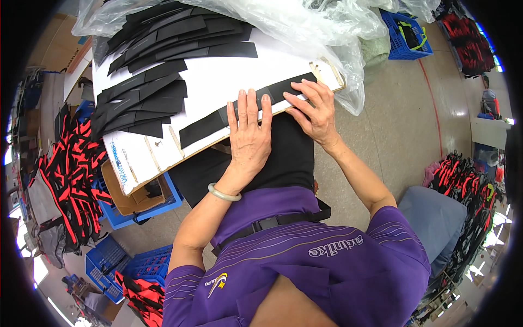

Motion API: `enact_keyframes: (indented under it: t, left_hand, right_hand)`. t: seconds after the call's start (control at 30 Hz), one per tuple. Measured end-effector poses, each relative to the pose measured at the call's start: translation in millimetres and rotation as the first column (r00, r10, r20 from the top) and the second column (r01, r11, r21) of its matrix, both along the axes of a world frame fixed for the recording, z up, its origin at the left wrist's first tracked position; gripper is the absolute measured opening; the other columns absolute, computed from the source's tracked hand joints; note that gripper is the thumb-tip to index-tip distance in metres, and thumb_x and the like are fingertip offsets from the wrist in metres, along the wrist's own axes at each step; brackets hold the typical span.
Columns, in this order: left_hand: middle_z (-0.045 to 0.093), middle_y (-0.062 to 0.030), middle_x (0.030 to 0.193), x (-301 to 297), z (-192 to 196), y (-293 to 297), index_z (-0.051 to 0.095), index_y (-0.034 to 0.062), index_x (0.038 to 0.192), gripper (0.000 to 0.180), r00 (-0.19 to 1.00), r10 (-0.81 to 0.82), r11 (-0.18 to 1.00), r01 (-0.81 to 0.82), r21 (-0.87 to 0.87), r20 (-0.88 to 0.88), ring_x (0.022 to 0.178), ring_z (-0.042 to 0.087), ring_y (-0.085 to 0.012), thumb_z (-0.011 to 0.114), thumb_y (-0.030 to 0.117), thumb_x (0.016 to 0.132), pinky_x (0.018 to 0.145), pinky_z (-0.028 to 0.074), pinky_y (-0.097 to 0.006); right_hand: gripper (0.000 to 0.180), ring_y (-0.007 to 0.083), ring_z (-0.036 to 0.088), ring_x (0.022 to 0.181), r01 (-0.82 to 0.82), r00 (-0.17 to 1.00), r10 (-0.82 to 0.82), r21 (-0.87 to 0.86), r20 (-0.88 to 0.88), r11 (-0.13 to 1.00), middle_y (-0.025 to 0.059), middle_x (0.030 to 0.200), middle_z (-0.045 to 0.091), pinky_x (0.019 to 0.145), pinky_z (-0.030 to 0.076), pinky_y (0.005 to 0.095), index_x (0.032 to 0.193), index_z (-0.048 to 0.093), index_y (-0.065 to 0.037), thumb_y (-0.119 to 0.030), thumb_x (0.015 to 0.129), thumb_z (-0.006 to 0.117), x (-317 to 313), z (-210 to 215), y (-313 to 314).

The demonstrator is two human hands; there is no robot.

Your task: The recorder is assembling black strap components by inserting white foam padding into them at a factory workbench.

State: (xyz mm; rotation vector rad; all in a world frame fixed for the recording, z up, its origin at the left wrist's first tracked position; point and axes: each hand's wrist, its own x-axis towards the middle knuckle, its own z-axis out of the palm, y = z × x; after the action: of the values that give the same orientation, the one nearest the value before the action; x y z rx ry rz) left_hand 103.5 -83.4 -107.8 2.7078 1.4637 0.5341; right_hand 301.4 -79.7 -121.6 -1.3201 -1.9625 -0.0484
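A long black fabric strip (204,129) lies flat along the near edge of the white board (218,76). My left hand (250,128) rests on the strip near its middle, fingers stretched out and pressing it down. Further right, my right hand (316,111) touches the strip close to its right end, the fingers spread and slightly bent. Beyond my hands, several overlapping black strips (163,41) are fanned out at the back of the board. A second fan of black strips (144,101) lies at its left side.
Clear plastic sheeting (305,27) drapes over the board's far side. A blue crate (169,204) with a cardboard box (128,191) stands below the board's left corner. Black-and-red pieces (73,180) hang at left. A grey padded seat (433,220) is at right.
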Motion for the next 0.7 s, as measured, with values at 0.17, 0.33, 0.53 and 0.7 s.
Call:
enact_keyframes:
  t: [0.17, 0.33, 0.53, 0.7]
  left_hand:
    - [0.027, -0.0252, 0.149, 0, 1, 0, 0.035, 0.0042, 0.143, 0.083, 1.0, 0.002, 1.0, -0.002, -0.004, 0.006, 0.142, 0.022, -0.0413, 0.074, 0.01, 0.071, 0.114, 0.017, -0.058]
    - [0.029, -0.0249, 0.147, 4, 1, 0, 0.036, 0.0044, 0.142, 0.081, 0.999, 0.032, 0.999, -0.032, 0.0, -0.014, 0.141, 0.024, -0.0412, 0.074, 0.012, 0.071, 0.113, 0.017, -0.058]
    - [0.036, -0.0269, 0.143, 1, -1, -1, 0.042, -0.001, 0.136, 0.058, 0.998, -0.012, 1.0, 0.011, 0.027, 0.057, 0.136, 0.032, -0.0433, 0.058, 0.01, 0.081, 0.111, 0.021, -0.059]
    - [0.041, -0.0239, 0.141, 4, -11, 1, 0.045, 0.0053, 0.138, 0.052, 0.988, 0.038, 0.995, -0.051, 0.084, 0.151, 0.131, 0.04, -0.0417, 0.056, 0.015, 0.088, 0.108, 0.03, -0.052]
  right_hand:
    - [0.035, 0.0242, 0.051, 0.119, -0.005, 1.0, 0.005, -0.03, -0.009, 1.0, 0.002, 0.121, 0.061, 0.101, 0.036, 0.0413, 0.11, 0.071, -0.016, -0.02, 0.075, 0.076, -2, 10, 0]
    - [0.03, 0.0237, 0.052, 0.116, -0.006, 0.999, 0.001, -0.108, -0.039, 0.994, 0.0022, 0.117, 0.062, 0.1, 0.036, 0.0419, 0.104, 0.072, -0.015, -0.021, 0.074, 0.076, -1, 21, 1]
    - [0.023, 0.0242, 0.059, 0.099, -0.237, 0.964, 0.223, -0.09, -0.141, 0.967, 0.0054, 0.099, 0.066, 0.092, 0.04, 0.0371, 0.094, 0.071, -0.007, -0.019, 0.075, 0.075, -52, 62, 31]
    - [0.024, 0.0223, 0.058, 0.09, -0.433, 0.866, 0.484, -0.296, 0.125, 0.851, 0.0032, 0.09, 0.065, 0.089, 0.041, 0.0376, 0.089, 0.068, -0.009, -0.021, 0.07, 0.077, -142, 45, 71]
